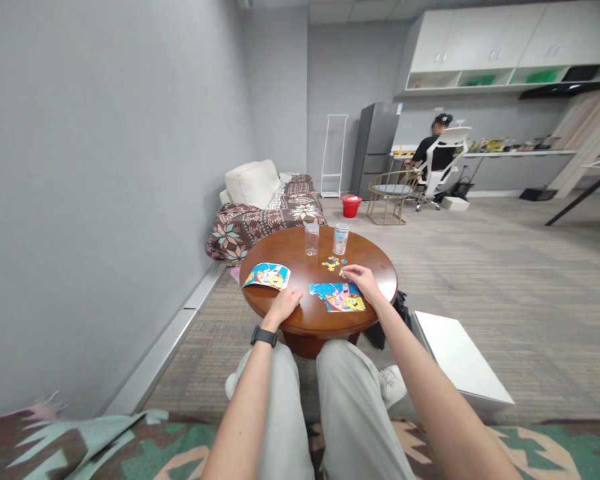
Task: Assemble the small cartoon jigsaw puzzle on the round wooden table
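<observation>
A round brown wooden table stands in front of my knees. On it lies a partly assembled cartoon jigsaw puzzle. My right hand hovers at the puzzle's top edge, fingers pinched on a small puzzle piece. A few loose pieces lie just beyond it. My left hand rests on the table near the front edge, fingers curled loosely, holding nothing I can see. A cartoon reference picture lies to its left. A clear jar and a printed jar stand at the far side.
A sofa with a patterned blanket lies along the left wall. A white flat box sits on the floor to the right. Farther off are a red bucket, a gold chair, and a person seated in a white office chair.
</observation>
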Demonstrator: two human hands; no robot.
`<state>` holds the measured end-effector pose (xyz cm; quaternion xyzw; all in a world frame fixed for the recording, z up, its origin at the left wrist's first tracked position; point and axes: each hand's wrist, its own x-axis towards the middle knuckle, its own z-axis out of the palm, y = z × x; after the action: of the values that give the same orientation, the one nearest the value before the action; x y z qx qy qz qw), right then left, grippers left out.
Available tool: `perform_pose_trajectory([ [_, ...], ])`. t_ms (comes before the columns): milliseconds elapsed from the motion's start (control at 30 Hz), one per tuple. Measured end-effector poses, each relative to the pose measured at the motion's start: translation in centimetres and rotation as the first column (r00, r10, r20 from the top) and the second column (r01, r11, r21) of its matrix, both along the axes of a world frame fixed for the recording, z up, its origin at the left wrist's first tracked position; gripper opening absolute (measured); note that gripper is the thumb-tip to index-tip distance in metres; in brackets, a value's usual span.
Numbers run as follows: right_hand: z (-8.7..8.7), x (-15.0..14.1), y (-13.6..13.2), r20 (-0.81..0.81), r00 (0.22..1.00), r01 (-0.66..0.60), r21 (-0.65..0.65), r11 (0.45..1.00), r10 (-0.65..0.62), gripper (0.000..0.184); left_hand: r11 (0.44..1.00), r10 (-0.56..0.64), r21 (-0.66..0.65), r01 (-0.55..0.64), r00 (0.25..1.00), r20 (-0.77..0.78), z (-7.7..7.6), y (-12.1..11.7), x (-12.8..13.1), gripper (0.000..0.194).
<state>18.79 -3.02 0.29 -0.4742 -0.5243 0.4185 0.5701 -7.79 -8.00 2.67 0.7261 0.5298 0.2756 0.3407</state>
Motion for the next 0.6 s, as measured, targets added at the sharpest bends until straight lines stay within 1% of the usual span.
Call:
perform_pose_trajectory([
  [100,-0.3,0.2,0.2,0.042,0.999,-0.006,0.008,1.0,0.005,0.03,1.0,0.018,0.011,-0.018,1.0,0.001,-0.2,0.0,0.1,0.033],
  [167,-0.6,0.4,0.4,0.088,0.996,-0.01,0.033,0.999,0.007,0.03,0.997,0.042,0.064,-0.044,0.999,0.032,-0.5,0.1,0.1,0.025],
  [233,-0.7,0.5,0.5,0.153,0.988,0.005,0.086,0.996,-0.018,0.029,0.992,0.035,0.121,-0.041,0.998,0.05,-0.8,0.1,0.2,0.013],
  [267,-0.6,0.5,0.4,0.187,0.981,0.03,0.126,0.992,-0.053,0.028,0.99,0.016,0.14,-0.021,0.999,0.037,-0.9,0.1,0.3,0.015],
  [300,-0.6,0.4,0.3,0.222,0.969,0.067,0.175,0.982,-0.106,0.026,0.988,-0.008,0.157,0.007,1.0,0.008,-1.0,0.0,0.3,0.021],
  [367,-0.3,0.0,0.0,0.304,0.929,0.122,0.289,0.95,-0.212,0.021,0.977,-0.044,0.204,0.059,0.996,-0.076,-1.2,0.0,0.4,0.03],
  [400,-0.1,-0.3,-0.3,0.348,0.906,0.118,0.335,0.935,-0.239,0.019,0.97,-0.051,0.23,0.076,0.992,-0.115,-1.2,0.0,0.5,0.032],
  [433,0.0,-0.8,-0.6,0.393,0.889,0.086,0.361,0.929,-0.235,0.018,0.964,-0.051,0.25,0.086,0.988,-0.145,-1.2,0.0,0.5,0.034],
  [500,0.3,-2.3,-1.2,0.461,0.878,-0.038,0.329,0.943,-0.126,0.016,0.962,-0.04,0.261,0.085,0.984,-0.173,-1.2,0.0,0.6,0.037],
  [567,0.5,-4.1,-1.9,0.486,0.873,-0.171,0.229,0.958,0.039,0.015,0.966,-0.032,0.247,0.073,0.985,-0.167,-1.2,0.1,0.6,0.039],
  [600,0.5,-5.0,-2.2,0.507,0.856,-0.223,0.186,0.957,0.101,0.014,0.969,-0.027,0.24,0.065,0.987,-0.159,-1.3,0.1,0.6,0.04],
])
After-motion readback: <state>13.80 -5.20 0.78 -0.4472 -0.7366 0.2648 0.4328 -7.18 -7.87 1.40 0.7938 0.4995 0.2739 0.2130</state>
